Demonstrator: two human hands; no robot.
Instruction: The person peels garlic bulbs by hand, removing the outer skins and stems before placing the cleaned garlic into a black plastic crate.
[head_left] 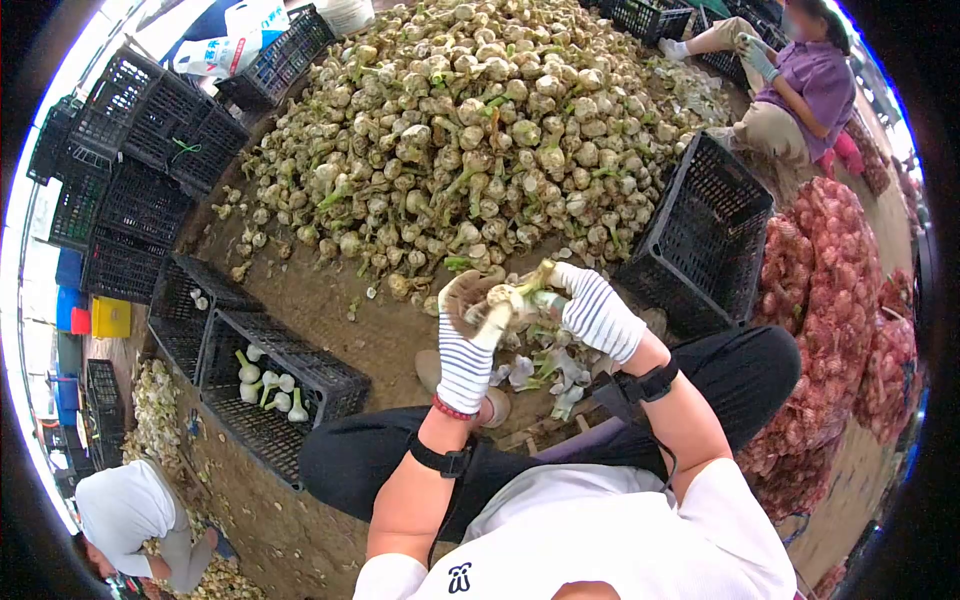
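Note:
In front of me, my left hand [466, 345], in a striped glove with soiled brown fingers, is closed around a garlic bulb [503, 297]. My right hand [603, 318], in a matching striped glove, pinches the stem and loose outer skin on the bulb's right side. Part of the bulb is hidden by the fingers. Below the hands, peeled garlic skins [560, 375] and stem scraps lie between my legs. Beyond them rises a large heap of unpeeled garlic bulbs [470, 140].
A black crate [340, 375] at my left holds several white trimmed bulbs. Another black crate [690, 265] stands at my right, beside red net sacks [825, 290] of garlic. Stacked crates [150, 120] line the left. One person [810, 90] sits far right; another [130, 515] bends over at lower left.

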